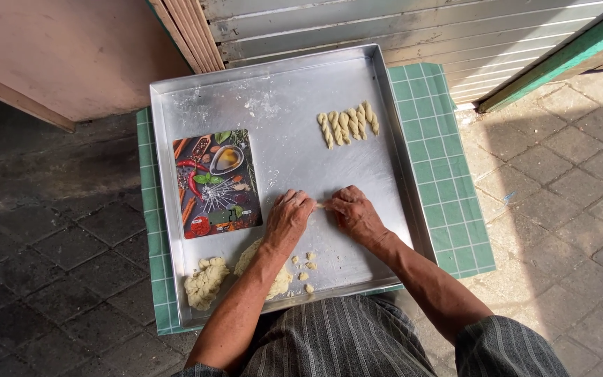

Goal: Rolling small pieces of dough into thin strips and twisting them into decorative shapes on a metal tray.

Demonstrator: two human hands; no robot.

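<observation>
Dough strip point(320, 205) pinched between hands point(322, 213), on tray point(280, 112).

Both hands point(322, 213) on dough strip point(320, 205), metal tray point(273, 105)

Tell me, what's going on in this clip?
A person's left hand and right hand press a thin pale dough strip between them on a square metal tray. Five twisted dough sticks lie at the far side; crumbly dough lumps and a flat picture-printed kitchen scale sit left.
</observation>
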